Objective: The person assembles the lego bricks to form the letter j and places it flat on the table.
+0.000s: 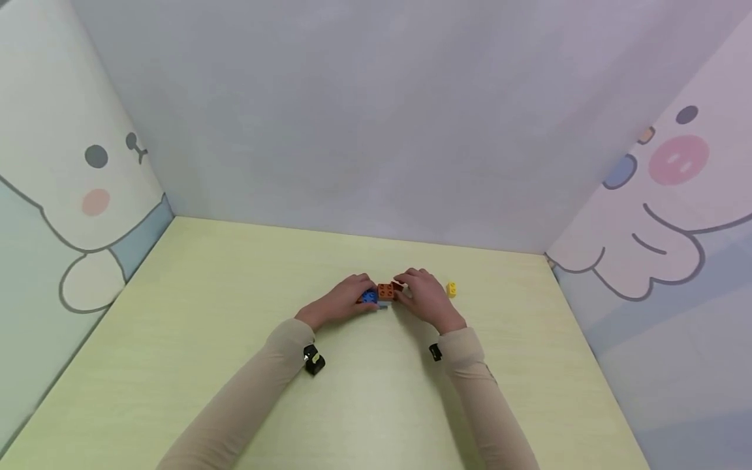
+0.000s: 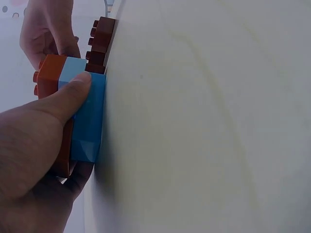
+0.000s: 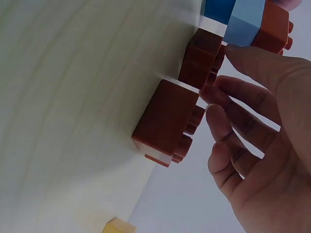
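My left hand (image 1: 343, 300) grips a cluster of toy building blocks, thumb on the side of a blue block (image 2: 88, 126). Beside the blue, a light blue block (image 3: 244, 22) carries an orange block (image 1: 385, 291) with studs on top. A dark brown block (image 3: 200, 58) sits right by the light blue one. My right hand (image 1: 427, 300) holds this brown block between thumb and index finger, its other fingers loosely bent. Another brown block (image 3: 165, 116) rests on the table just beyond those fingers, studs toward the hand.
A small yellow block (image 1: 451, 289) lies to the right of my right hand. The pale yellow table (image 1: 376, 405) ends at a grey back wall (image 1: 364, 130). Side walls with cartoon animals stand left and right.
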The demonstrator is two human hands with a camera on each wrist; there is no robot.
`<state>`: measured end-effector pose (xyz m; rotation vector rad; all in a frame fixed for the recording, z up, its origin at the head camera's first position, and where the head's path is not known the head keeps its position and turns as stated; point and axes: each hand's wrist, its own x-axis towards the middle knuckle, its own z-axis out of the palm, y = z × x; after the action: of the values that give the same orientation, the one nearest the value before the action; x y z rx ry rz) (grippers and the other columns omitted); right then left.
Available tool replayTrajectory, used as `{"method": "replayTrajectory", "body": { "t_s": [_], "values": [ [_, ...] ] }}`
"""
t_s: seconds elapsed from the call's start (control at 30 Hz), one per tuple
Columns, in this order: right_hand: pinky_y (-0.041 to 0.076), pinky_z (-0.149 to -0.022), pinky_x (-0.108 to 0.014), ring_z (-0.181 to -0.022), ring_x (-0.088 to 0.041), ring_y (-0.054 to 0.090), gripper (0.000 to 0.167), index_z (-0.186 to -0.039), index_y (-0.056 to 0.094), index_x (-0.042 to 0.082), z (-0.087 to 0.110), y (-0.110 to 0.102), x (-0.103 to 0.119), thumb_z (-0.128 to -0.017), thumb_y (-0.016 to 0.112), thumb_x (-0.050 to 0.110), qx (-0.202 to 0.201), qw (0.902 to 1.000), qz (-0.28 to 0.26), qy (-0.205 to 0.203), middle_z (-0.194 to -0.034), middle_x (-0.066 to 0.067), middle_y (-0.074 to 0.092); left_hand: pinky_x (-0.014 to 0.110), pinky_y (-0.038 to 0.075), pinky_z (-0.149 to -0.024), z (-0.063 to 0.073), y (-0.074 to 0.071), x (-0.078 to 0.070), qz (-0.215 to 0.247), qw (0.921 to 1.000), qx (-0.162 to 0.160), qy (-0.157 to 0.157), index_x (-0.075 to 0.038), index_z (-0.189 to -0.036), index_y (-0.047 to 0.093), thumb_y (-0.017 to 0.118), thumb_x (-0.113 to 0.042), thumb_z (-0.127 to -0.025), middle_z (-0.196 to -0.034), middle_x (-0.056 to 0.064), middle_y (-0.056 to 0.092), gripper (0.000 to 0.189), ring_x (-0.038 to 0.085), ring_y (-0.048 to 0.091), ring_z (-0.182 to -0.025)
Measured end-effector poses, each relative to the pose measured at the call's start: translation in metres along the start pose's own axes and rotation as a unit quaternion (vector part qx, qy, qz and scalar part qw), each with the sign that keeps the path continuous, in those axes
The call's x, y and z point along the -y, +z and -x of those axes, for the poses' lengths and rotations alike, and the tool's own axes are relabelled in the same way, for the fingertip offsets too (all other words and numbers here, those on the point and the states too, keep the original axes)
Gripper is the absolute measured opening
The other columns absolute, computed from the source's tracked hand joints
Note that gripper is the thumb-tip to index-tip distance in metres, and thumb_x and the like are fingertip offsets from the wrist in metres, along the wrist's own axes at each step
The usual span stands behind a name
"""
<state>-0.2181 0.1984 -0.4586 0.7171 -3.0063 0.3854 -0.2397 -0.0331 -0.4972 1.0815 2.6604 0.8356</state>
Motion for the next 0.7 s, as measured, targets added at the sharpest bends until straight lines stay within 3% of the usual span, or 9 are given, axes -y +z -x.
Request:
{"method": "replayTrajectory", "body": {
  "t_s": [0.43,0.7],
  "values": [
    [0.054,-0.093,-0.041,-0.101,-0.025,0.064,0.027,-0.121,0.073,0.01,-0.004,0.003,-0.003,-0.097,0.071,0.023,0.01,0.9999,0.009,0.006,-0.111,-0.007,0.073,0.033,0.049,-0.089,-0.001,0.0,0.0,0.0,1.0,0.002,-0.004,-0.007,-0.127,0.063,0.067,-0.037,-0.099,-0.117,0.005,0.064,0.041,0.016,0.056,-0.099],
    [0.052,-0.095,-0.044,-0.102,-0.027,0.063,0.028,-0.121,0.072,0.009,0.002,-0.007,-0.003,-0.1,0.066,0.026,0.007,0.9999,-0.012,0.005,-0.111,-0.007,0.073,0.032,0.047,-0.088,-0.001,0.0,0.001,-0.004,1.0,0.007,-0.004,-0.007,-0.128,0.063,0.067,-0.038,-0.099,-0.117,0.005,0.064,0.042,0.015,0.055,-0.098]
  ]
}}
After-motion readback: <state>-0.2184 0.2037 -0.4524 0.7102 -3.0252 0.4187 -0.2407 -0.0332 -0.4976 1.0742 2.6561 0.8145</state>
